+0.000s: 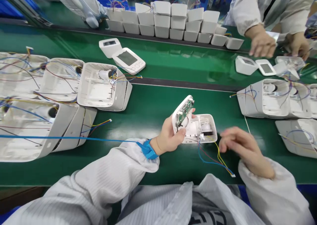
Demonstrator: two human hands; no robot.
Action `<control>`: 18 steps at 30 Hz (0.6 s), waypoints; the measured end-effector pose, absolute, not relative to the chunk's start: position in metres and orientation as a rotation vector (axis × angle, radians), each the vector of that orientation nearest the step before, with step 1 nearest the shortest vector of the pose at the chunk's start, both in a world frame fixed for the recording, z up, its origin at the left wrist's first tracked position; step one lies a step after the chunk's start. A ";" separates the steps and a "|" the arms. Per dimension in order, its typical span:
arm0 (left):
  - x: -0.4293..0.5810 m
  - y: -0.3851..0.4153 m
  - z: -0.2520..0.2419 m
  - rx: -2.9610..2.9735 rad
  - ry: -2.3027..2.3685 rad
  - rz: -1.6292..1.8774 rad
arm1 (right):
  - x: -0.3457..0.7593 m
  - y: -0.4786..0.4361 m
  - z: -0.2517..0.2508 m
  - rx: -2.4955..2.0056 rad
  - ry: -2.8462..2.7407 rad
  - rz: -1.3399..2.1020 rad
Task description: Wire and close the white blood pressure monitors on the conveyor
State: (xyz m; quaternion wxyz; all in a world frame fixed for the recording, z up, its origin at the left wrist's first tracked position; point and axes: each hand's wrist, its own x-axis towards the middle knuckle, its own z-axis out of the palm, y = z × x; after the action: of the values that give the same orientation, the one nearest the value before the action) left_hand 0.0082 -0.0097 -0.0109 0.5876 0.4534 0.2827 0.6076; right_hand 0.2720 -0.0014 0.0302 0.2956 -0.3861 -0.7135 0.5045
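My left hand (169, 135) grips a white front cover (174, 116), thumb in front. The cover is tilted up, and a green circuit board (185, 113) shows on its inner side. Right beside it lies an open white shell (193, 131) with a motor-like part inside; whether my fingers also hold this shell is hidden. Red, blue and yellow wires (220, 159) run from the shell over the bench to a small white connector (232, 175). My right hand (244, 147) hovers right of the shell near the wires, fingers loosely curled, with nothing visible in them.
Open white shells with wires (104, 86) stand in rows at left, and more shells (274, 97) at right. Two screen units (128, 60) lie on the green belt behind. Stacked white shells (162, 20) line the far side. A co-worker's hands (264, 43) work at upper right. A blue cord (74, 138) reaches my left wrist.
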 end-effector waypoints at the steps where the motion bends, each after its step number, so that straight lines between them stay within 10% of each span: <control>1: 0.008 -0.008 -0.011 1.039 0.674 1.435 | 0.275 -0.010 0.034 -0.964 -1.945 1.441; 18: 0.002 0.003 -0.011 1.100 0.754 1.422 | 0.186 0.032 0.081 -0.728 -2.267 0.749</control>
State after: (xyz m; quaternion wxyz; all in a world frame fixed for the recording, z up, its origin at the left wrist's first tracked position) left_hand 0.0022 0.0031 -0.0111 0.5613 0.4671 0.3202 0.6035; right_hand 0.1859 0.0321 0.0814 0.3172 -0.2767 -0.8613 0.2845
